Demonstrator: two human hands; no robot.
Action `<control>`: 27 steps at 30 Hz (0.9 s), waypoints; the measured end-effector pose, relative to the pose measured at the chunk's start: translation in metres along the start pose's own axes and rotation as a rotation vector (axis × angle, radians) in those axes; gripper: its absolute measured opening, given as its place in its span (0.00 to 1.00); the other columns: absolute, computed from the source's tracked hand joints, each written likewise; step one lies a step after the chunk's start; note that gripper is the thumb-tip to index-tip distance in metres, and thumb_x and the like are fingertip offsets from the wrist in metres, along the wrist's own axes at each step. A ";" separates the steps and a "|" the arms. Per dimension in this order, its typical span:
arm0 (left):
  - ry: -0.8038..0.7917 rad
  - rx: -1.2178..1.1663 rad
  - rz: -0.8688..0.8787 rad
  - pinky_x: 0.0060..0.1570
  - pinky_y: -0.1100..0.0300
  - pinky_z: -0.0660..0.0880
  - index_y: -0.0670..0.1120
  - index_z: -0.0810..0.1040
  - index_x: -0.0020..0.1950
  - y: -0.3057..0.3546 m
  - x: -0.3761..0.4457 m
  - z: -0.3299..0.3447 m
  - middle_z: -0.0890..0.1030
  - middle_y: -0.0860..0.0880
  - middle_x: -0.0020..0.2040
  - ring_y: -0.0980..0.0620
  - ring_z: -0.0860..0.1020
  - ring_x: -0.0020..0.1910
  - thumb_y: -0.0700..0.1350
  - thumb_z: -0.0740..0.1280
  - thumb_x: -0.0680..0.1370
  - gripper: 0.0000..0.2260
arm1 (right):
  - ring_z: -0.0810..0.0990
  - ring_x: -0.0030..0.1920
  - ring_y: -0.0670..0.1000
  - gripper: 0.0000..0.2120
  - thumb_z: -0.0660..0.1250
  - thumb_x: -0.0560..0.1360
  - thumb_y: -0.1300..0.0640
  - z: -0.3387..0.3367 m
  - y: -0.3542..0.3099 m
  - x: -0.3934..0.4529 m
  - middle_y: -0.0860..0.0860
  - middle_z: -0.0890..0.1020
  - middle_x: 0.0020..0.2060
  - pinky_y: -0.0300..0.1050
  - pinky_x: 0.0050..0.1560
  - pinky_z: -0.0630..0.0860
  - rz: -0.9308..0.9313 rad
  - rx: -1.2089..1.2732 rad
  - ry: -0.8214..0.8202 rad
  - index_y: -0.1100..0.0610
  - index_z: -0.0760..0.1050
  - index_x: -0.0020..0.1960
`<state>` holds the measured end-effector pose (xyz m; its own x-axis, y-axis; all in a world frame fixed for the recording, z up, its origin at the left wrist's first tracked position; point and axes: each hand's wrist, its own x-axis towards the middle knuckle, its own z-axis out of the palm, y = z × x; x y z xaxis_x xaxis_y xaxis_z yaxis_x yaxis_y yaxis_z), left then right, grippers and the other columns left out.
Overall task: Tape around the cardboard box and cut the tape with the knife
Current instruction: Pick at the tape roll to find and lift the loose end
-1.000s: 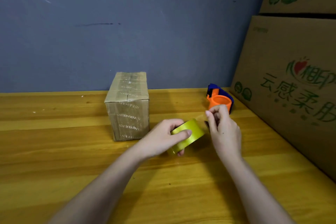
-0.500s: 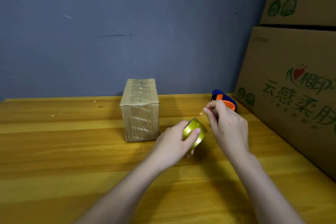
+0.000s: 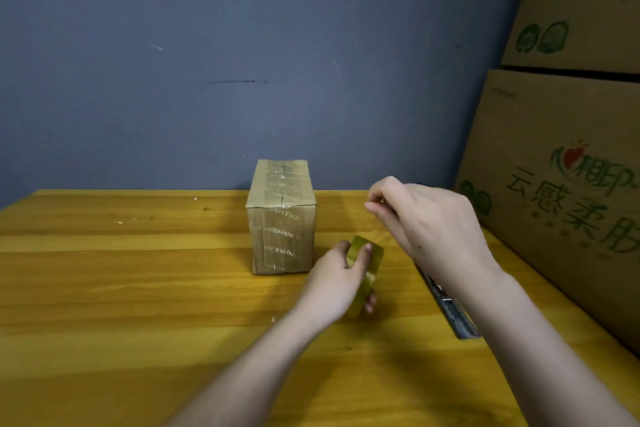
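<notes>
Yellowish tape roll (image 3: 367,270) stays gripped in my left hand (image 3: 334,288) while my right hand (image 3: 426,218), fingertips pinched on the barely visible tape end, has lifted away, starting a strip for the cardboard box (image 3: 281,218).

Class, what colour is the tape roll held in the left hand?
Yellow-green tape roll, seen in the head view.

Both forearms (image 3: 256,367) bare, no sleeves, no jewelry.

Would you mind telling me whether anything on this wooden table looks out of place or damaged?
Nothing serious stands out. The small brown cardboard box stands upright, already covered in glossy tape. The dark metal utility knife lies partly under the right hand's forearm, near enough to be worth minding. A few pale specks dot the tabletop.
</notes>
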<state>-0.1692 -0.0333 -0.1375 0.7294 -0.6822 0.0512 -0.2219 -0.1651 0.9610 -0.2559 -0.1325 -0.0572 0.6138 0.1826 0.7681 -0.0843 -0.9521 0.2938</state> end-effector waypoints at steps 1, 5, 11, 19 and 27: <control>-0.046 -0.188 -0.073 0.29 0.54 0.79 0.48 0.70 0.53 0.001 -0.001 0.003 0.78 0.46 0.25 0.48 0.78 0.21 0.53 0.58 0.80 0.10 | 0.76 0.29 0.49 0.08 0.59 0.79 0.51 0.001 0.002 0.003 0.48 0.77 0.31 0.44 0.24 0.69 -0.030 -0.007 -0.025 0.54 0.72 0.46; -0.111 -0.483 -0.218 0.24 0.62 0.76 0.37 0.68 0.62 0.003 -0.010 0.006 0.78 0.46 0.22 0.50 0.77 0.20 0.52 0.60 0.79 0.20 | 0.76 0.28 0.48 0.07 0.61 0.78 0.52 0.004 0.009 0.011 0.47 0.77 0.31 0.39 0.25 0.65 -0.066 0.026 -0.060 0.55 0.73 0.46; -0.128 -0.508 -0.105 0.29 0.63 0.75 0.39 0.73 0.52 0.005 -0.017 0.006 0.77 0.44 0.26 0.49 0.77 0.24 0.50 0.59 0.80 0.14 | 0.76 0.30 0.47 0.09 0.58 0.78 0.49 0.005 0.017 0.018 0.45 0.78 0.32 0.41 0.26 0.68 0.017 0.108 -0.070 0.54 0.73 0.47; -0.101 -0.323 0.193 0.32 0.60 0.75 0.46 0.72 0.48 -0.009 -0.028 0.011 0.76 0.49 0.27 0.50 0.75 0.26 0.44 0.60 0.80 0.03 | 0.77 0.32 0.50 0.07 0.59 0.79 0.50 0.010 0.025 0.018 0.44 0.76 0.34 0.49 0.32 0.76 0.175 0.207 -0.101 0.54 0.71 0.49; -0.131 -0.419 -0.077 0.23 0.62 0.73 0.40 0.70 0.48 0.002 -0.020 0.004 0.74 0.43 0.27 0.50 0.72 0.21 0.47 0.59 0.80 0.10 | 0.78 0.30 0.48 0.08 0.60 0.78 0.52 0.010 0.015 0.011 0.48 0.80 0.34 0.42 0.26 0.71 0.008 0.109 0.051 0.56 0.74 0.47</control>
<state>-0.1865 -0.0224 -0.1380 0.6391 -0.7684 -0.0333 0.1306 0.0657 0.9893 -0.2429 -0.1467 -0.0502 0.5722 0.1846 0.7991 -0.0017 -0.9741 0.2262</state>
